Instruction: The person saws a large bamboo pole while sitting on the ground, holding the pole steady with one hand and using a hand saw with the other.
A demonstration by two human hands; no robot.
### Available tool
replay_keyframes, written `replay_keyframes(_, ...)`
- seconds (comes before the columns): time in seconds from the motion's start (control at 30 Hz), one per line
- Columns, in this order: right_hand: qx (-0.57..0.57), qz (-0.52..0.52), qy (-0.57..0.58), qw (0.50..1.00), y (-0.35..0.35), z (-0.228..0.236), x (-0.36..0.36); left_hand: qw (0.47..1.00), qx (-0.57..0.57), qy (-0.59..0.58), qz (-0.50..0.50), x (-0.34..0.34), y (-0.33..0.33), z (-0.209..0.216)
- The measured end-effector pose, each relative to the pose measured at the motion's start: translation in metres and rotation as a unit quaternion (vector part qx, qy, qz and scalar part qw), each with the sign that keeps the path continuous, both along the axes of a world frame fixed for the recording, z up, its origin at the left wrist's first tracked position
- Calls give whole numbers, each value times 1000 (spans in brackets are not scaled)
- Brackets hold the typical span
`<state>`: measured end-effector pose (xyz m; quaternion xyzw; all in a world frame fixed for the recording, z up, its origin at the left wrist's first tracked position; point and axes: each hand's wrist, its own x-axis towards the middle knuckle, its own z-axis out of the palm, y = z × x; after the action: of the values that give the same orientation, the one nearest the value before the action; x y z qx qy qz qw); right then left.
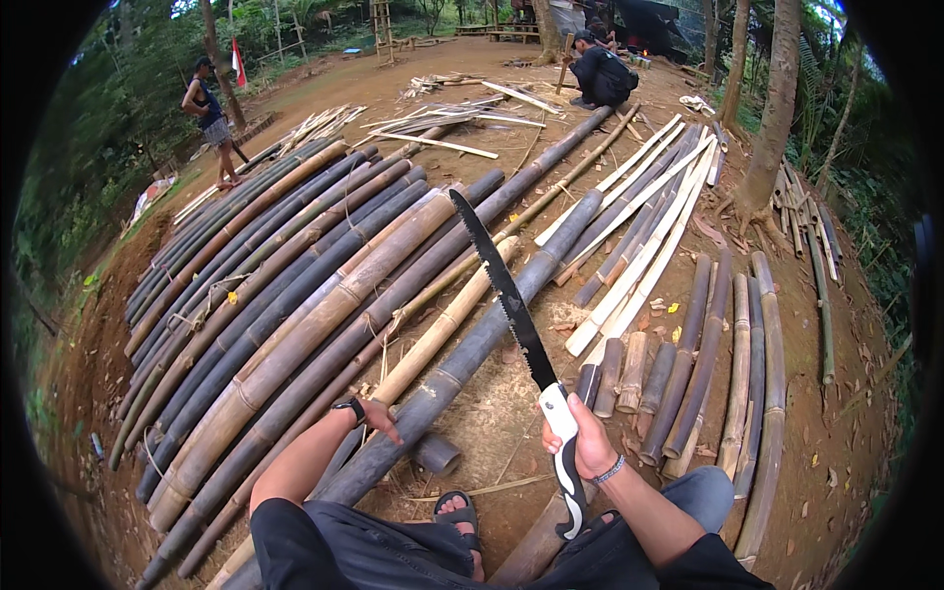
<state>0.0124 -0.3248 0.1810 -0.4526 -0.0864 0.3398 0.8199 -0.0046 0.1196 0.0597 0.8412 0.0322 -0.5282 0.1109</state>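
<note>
In my right hand is a hand saw with a dark toothed blade and a white and black handle. Its blade slants up and to the left, away from me, passing in front of a long dark bamboo pole. My left hand, a watch on its wrist, is beside that pole with some fingers stretched out; whether it touches the pole I cannot tell. Beneath the pole the end of a short dark bamboo piece shows. A paler bamboo pole runs just beyond my left hand.
A big stack of long bamboo poles fills the left. To my right lie short bamboo lengths and pale split strips. One person squats at the back; another person stands far left. Trees border the right.
</note>
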Motion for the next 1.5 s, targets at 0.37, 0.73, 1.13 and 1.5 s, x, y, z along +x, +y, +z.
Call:
replay_keyframes(0.37, -15, 6, -21, 1000, -1, 6, -1, 1000, -13, 2, -9, 4, 3, -9)
replay_keyframes(0.73, 30, -7, 51, 998, 5, 4, -2, 999, -20, 22, 12, 4, 7, -14)
replay_keyframes(1.13, 7, -10, 42, 999, 8, 1, 2, 999, -23, 13, 17, 1, 5, -8)
replay_keyframes(1.5, -16, -7, 13, 1000, 5, -1, 6, 999, -31, 10, 11, 1, 7, -8)
